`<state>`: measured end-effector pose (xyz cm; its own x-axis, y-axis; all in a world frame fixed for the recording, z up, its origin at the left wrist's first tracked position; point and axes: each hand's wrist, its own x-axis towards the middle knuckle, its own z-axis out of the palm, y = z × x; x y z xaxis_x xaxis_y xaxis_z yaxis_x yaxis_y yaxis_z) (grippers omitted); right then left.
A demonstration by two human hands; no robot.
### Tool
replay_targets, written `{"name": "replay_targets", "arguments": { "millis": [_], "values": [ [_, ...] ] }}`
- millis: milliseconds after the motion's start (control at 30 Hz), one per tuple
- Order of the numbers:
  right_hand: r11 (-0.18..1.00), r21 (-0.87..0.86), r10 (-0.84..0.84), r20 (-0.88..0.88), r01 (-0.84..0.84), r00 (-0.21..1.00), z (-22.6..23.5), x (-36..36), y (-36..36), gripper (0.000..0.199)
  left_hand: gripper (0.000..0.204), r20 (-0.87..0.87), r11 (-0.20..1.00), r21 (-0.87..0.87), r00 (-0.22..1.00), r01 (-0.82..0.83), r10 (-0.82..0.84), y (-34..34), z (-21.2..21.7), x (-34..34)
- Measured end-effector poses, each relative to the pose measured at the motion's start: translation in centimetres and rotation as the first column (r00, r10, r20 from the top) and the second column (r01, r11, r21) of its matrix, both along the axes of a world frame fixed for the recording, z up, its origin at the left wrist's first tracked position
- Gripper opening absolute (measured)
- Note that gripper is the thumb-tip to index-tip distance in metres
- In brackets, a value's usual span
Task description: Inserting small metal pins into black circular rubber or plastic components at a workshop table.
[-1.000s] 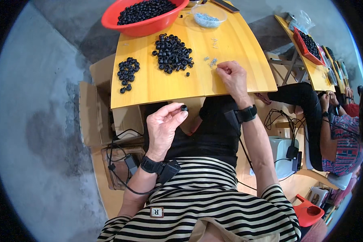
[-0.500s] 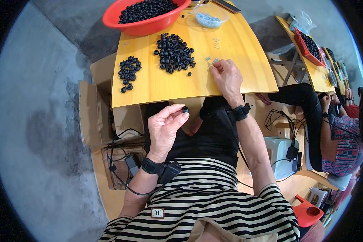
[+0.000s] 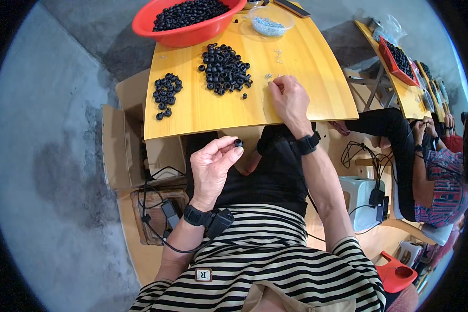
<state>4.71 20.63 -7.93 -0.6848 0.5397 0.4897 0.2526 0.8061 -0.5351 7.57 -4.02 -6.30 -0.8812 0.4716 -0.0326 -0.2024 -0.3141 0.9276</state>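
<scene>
My left hand [image 3: 212,165] is in front of the table's near edge, thumb and fingertips closed on a small, round black plastic piece [image 3: 238,143]. Over the right part of the yellow wooden table [image 3: 301,62], my right hand [image 3: 290,101] has its fingers curled together; whatever lies in the pinch is hidden. A few tiny silvery metal pieces [image 3: 268,76] lie just beyond its fingertips, with several more farther back. A heap of black plastic pieces [image 3: 226,70] sits mid-table, and a smaller group of similar black pieces [image 3: 166,93] lies to its left.
A red basin [image 3: 192,37] full of black pieces stands at the far left of the table. Beside it is a clear plastic bowl [image 3: 270,25] of small silvery pieces. An open cardboard box [image 3: 120,145] is below the left edge. Another person [image 3: 437,177] sits at the right.
My right hand has drawn slightly left and toward me, away from the small metal pieces; fewer of them show beside it. My left hand keeps its black piece almost in place.
</scene>
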Motion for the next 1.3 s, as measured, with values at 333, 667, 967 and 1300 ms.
{"name": "replay_targets", "arguments": {
  "millis": [333, 667, 967, 1300],
  "values": [
    [0.965, -0.163, 0.171, -0.203, -0.206, 0.964, -0.3, 0.9, 0.5, 0.017, 0.026, -0.02, 1.0, -0.023, 1.0, -0.02, 0.02, 0.1, -0.2, 0.0],
    [0.962, -0.164, 0.184, -0.21, -0.22, 0.96, -0.5, 1.8, 0.5, 0.013, 0.027, -0.017, 1.0, -0.01, 1.0, -0.02, 0.02, 0.0, -0.6, -0.1],
    [0.969, -0.012, 0.246, -0.085, -0.248, 0.966, 0.3, 0.2, -0.4, 0.01, 0.027, -0.002, 1.0, 0.01, 1.0, -0.021, 0.021, 0.0, -0.5, 0.0],
    [0.955, -0.148, 0.245, -0.09, -0.256, 0.965, 0.3, 0.4, -0.6, 0.013, 0.027, -0.034, 1.0, 0.016, 0.999, -0.007, 0.008, -0.2, -0.4, 0.1]
  ]
}}
